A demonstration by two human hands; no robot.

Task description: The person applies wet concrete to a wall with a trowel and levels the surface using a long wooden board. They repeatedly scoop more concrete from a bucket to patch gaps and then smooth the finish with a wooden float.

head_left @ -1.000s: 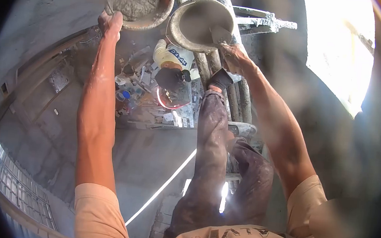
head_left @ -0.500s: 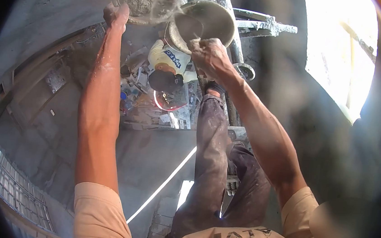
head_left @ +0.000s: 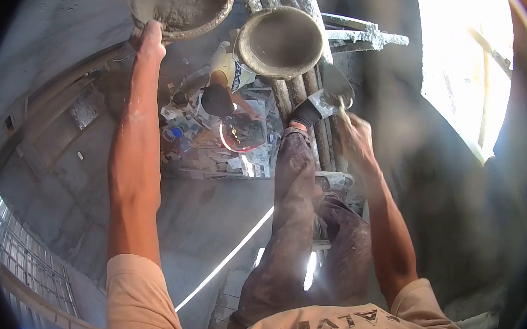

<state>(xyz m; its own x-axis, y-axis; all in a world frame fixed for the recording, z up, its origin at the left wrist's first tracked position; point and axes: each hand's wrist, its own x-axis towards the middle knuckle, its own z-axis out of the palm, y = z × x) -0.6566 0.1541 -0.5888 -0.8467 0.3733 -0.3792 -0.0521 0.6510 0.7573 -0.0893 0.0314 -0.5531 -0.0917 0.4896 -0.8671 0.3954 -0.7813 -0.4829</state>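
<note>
Grey concrete floor lies far below a scaffold, whose mortar-caked poles carry an empty pan, the landmark for everything else. To the left of that pan, the left hand has its fingers closed on the near rim of a second pan that holds wet grey mortar. Below and to the right of the empty pan, the right hand is wrapped around the handle of a trowel, whose blade points up toward the pan's rim without touching it. A co-worker in a yellow shirt bends over just below the empty pan, down on the floor beside a red-rimmed basin; the blue lettering on that shirt is too small to read. Dark print on the wearer's own beige shirt is upside down and not legible. Half a second ago the right hand was up at the empty pan's rim; it has since dropped back with the trowel, and the mortar pan has shifted further left of the empty pan.
</note>
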